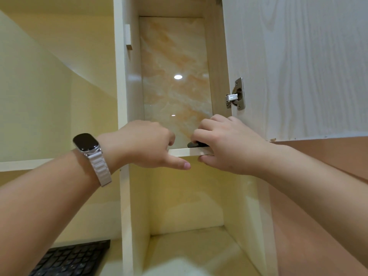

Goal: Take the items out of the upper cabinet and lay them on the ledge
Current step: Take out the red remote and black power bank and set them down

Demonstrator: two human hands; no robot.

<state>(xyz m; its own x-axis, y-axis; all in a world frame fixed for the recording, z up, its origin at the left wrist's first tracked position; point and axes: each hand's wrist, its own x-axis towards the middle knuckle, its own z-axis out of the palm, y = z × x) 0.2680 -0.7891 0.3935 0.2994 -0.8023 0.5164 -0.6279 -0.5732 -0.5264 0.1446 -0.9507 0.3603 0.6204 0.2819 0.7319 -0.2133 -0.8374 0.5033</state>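
The upper cabinet (173,76) stands open, with a glossy marbled back panel. Both my hands reach over the front edge of its bottom shelf (187,151). My right hand (229,144) curls its fingers over a small dark object (196,144) lying at the shelf's front right; only a thin dark sliver of it shows. My left hand (147,144), with a watch on the wrist, has its fingers over the shelf edge and its thumb pointing right below the shelf. What the left fingers touch is hidden.
The cabinet door (298,66) hangs open to the right, its metal hinge (236,94) close above my right hand. Below the shelf lies an open compartment with a pale ledge (199,248). A black keyboard (71,257) lies at the lower left.
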